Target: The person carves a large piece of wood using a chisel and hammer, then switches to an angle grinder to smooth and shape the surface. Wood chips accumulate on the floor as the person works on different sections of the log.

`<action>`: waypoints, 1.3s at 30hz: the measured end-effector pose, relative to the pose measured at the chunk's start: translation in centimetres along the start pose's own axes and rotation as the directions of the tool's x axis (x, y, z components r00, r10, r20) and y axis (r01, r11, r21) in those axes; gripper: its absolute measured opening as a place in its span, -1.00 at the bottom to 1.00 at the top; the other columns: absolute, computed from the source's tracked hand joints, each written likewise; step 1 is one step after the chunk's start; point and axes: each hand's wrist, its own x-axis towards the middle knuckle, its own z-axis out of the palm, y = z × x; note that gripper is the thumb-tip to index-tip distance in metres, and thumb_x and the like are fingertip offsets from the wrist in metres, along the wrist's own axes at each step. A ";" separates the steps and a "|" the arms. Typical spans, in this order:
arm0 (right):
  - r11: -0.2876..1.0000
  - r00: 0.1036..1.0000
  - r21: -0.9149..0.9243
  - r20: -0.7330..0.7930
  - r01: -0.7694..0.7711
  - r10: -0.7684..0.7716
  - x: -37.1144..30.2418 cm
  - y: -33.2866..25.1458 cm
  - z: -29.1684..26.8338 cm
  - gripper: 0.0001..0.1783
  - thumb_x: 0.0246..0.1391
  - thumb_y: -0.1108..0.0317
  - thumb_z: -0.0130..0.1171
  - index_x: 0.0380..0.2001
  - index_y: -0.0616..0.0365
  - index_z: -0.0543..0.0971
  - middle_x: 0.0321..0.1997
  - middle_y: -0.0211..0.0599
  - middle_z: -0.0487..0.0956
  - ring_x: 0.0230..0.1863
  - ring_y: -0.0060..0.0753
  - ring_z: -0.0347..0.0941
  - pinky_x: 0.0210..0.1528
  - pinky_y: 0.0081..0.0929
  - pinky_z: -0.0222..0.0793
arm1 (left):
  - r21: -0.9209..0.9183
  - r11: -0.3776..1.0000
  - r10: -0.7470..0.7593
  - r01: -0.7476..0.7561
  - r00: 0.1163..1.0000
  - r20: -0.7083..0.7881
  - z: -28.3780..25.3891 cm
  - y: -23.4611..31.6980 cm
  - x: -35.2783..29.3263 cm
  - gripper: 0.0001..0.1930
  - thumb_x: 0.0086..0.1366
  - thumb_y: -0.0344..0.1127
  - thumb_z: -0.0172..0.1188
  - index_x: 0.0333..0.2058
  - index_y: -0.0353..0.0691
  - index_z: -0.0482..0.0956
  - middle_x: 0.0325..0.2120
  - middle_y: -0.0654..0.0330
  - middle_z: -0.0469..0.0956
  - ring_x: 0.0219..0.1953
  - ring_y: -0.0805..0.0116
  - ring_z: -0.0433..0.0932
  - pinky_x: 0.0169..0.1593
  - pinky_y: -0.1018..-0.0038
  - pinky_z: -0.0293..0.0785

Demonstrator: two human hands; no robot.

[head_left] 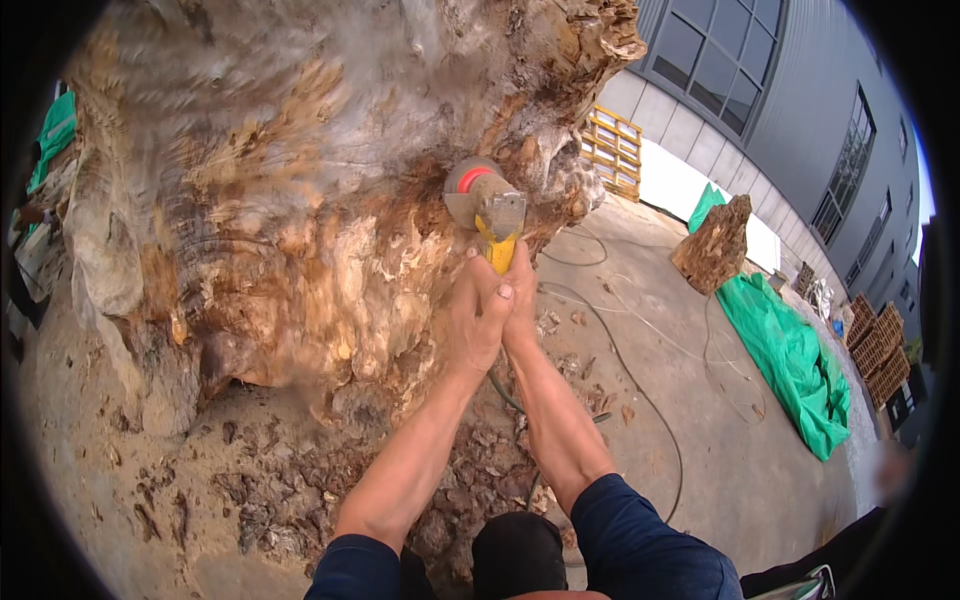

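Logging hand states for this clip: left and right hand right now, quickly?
Left hand: closed, holding the yellow angle grinder.
Right hand: closed, holding the same yellow angle grinder.

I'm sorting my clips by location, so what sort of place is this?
It looks like an outdoor work yard, perhaps by a factory or warehouse. A large grey building stands along one side, a green tarp lies on the ground, and a huge rough piece of wood stands in front.
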 end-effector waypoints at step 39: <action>0.821 0.927 -0.431 0.136 0.374 -0.351 0.7 0.1 0.0 -0.53 0.12 0.27 0.39 0.01 0.16 0.42 -0.15 0.11 0.63 -0.20 0.35 0.61 -0.22 0.10 0.50 | -0.584 0.809 -0.037 0.060 0.998 0.050 0.7 -2.3 0.4 -0.36 0.49 0.07 0.02 0.35 -0.25 0.26 0.23 0.12 0.36 0.32 0.29 0.29 0.43 0.29 0.15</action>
